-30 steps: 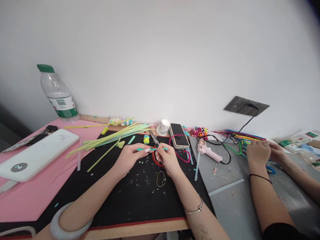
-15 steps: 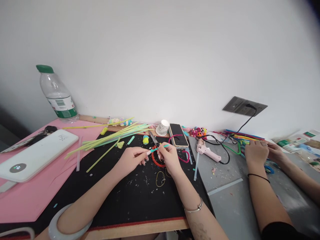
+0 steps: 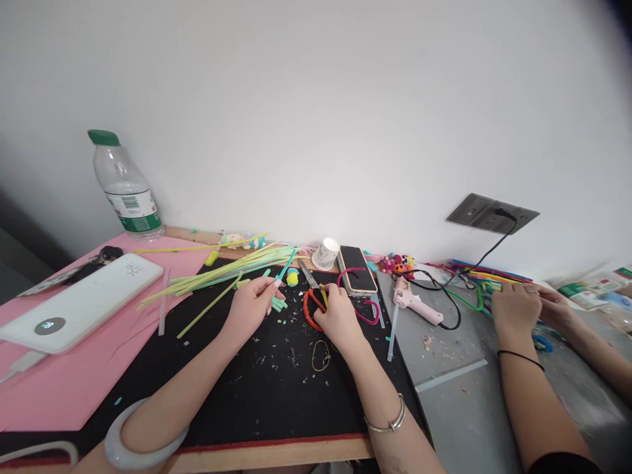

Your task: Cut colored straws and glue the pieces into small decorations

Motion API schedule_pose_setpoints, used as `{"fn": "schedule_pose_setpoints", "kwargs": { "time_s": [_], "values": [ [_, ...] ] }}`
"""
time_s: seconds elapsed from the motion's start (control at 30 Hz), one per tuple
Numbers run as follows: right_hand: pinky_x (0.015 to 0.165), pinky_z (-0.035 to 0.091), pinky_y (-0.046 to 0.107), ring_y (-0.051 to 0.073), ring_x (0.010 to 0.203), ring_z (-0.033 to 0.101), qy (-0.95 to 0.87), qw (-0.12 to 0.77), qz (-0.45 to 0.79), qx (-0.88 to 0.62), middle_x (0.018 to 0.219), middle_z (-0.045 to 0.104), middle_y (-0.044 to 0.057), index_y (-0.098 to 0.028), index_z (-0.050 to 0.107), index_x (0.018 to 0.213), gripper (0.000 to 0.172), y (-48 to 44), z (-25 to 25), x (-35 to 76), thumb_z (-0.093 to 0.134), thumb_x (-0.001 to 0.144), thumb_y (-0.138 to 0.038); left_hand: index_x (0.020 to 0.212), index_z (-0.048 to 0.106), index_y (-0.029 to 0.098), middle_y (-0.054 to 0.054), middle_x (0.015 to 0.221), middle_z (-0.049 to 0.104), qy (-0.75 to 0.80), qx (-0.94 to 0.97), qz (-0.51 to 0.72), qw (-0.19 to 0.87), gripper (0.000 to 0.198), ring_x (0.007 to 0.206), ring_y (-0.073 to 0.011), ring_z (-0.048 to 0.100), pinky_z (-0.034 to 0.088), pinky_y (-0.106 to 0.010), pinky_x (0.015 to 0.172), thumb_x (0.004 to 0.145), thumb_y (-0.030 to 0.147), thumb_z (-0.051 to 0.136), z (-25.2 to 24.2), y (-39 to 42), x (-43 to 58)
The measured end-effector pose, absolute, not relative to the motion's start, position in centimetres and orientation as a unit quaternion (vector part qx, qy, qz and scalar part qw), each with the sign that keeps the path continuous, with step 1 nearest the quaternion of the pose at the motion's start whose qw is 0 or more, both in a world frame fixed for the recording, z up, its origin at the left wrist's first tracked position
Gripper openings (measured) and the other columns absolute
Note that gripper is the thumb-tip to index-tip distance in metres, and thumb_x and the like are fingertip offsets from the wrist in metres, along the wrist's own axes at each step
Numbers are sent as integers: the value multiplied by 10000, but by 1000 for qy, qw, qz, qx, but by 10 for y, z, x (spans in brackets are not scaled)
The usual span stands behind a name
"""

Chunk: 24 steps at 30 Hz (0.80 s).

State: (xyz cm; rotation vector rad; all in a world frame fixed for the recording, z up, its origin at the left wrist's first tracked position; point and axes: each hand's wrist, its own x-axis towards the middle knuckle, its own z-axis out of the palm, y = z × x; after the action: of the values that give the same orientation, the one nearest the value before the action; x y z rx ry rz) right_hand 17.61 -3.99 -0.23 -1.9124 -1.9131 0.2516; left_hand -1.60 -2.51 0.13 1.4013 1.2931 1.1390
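My left hand (image 3: 251,306) is closed, pinching a short teal pipe cleaner (image 3: 286,264) that points up and away. Just beyond the fingertips lie several cut mint-green pieces (image 3: 279,304). My right hand (image 3: 340,315) is closed at the scissors (image 3: 312,311), thumb and fingers at the orange-red handles. The blades point toward the wall, and part of the handles is hidden by the hand. A small yellow-and-blue fuzzy piece (image 3: 292,277) sits between my hands, left of the blades.
Yellow-green pipe cleaners (image 3: 222,276) lie on the black mat. Behind are a paper cup (image 3: 326,254) and phone (image 3: 357,268). A pink glue gun (image 3: 417,306) is at right, near a co-worker's hands (image 3: 516,306). A power bank (image 3: 83,303) and bottle (image 3: 129,191) stand left.
My hands have moved apart. The left now holds the teal pipe cleaner alone, turned upward; the right has let go of it and moved down onto the scissors.
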Motion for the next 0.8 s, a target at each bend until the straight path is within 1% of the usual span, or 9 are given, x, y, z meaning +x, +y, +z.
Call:
{"fn": "schedule_pose_setpoints", "kwargs": {
  "time_s": [0.07, 0.17, 0.23, 0.3, 0.4, 0.47, 0.53, 0.63, 0.8],
  "values": [
    [726, 433, 315, 244, 857, 583, -673, 194, 97, -707, 942, 594, 153, -94, 532, 1028, 391, -40, 0, 176, 548, 639, -67, 774, 619, 171, -17, 705, 666, 520, 558, 461, 454, 306, 427, -98, 437, 333, -227, 456, 800, 468, 549, 0, -24, -16],
    [630, 403, 297, 231, 735, 588, -652, 177, 106, -730, 808, 622, 126, -126, 554, 872, 244, -40, 4, 178, 569, 629, -104, 773, 607, 170, -27, 726, 669, 520, 547, 465, 462, 314, 445, -104, 452, 348, -230, 465, 792, 478, 554, -2, -22, -17],
    [592, 380, 290, 219, 682, 574, -640, 186, 107, -738, 749, 619, 110, -148, 544, 795, 174, -39, 6, 181, 587, 626, -150, 771, 609, 169, -32, 736, 668, 519, 542, 477, 458, 312, 463, -109, 460, 359, -233, 476, 791, 476, 557, -2, -20, -18],
    [573, 368, 281, 201, 654, 554, -629, 214, 112, -739, 725, 611, 93, -165, 521, 754, 156, -37, 8, 183, 592, 615, -175, 784, 616, 167, -36, 745, 665, 520, 531, 493, 452, 311, 480, -111, 461, 365, -234, 487, 794, 472, 556, -3, -19, -20],
    [529, 345, 255, 157, 595, 499, -620, 263, 147, -724, 677, 576, 41, -190, 478, 697, 152, -35, 9, 184, 595, 600, -201, 801, 623, 161, -40, 752, 663, 525, 514, 508, 450, 324, 489, -113, 457, 361, -236, 486, 787, 480, 564, -3, -17, -22],
    [492, 306, 239, 124, 540, 430, -622, 285, 180, -707, 600, 512, -5, -204, 436, 625, 161, -34, 10, 182, 591, 624, -245, 804, 627, 158, -37, 744, 655, 525, 511, 511, 449, 328, 489, -111, 452, 355, -235, 482, 782, 481, 571, -4, -17, -23],
    [468, 256, 232, 102, 510, 345, -630, 294, 219, -684, 531, 413, -39, -208, 383, 554, 261, -35, 13, 181, 591, 663, -322, 825, 635, 157, -25, 724, 637, 522, 510, 515, 449, 319, 488, -107, 444, 349, -231, 481, 783, 467, 572, -5, -17, -23],
    [465, 212, 225, 89, 523, 276, -650, 293, 287, -640, 529, 312, -56, -199, 346, 524, 379, -38, 17, 180, 589, 700, -431, 863, 643, 161, 3, 680, 584, 516, 506, 527, 447, 304, 487, -102, 428, 338, -229, 490, 794, 445, 561, -6, -16, -25],
    [500, 254, 214, 90, 562, 303, -687, 256, 351, -583, 600, 368, -55, -183, 424, 621, 348, -44, 26, 183, 584, 738, -469, 845, 630, 162, 27, 633, 499, 512, 495, 554, 431, 281, 485, -98, 387, 309, -231, 501, 813, 423, 529, -1, -16, -27]
  ]
}}
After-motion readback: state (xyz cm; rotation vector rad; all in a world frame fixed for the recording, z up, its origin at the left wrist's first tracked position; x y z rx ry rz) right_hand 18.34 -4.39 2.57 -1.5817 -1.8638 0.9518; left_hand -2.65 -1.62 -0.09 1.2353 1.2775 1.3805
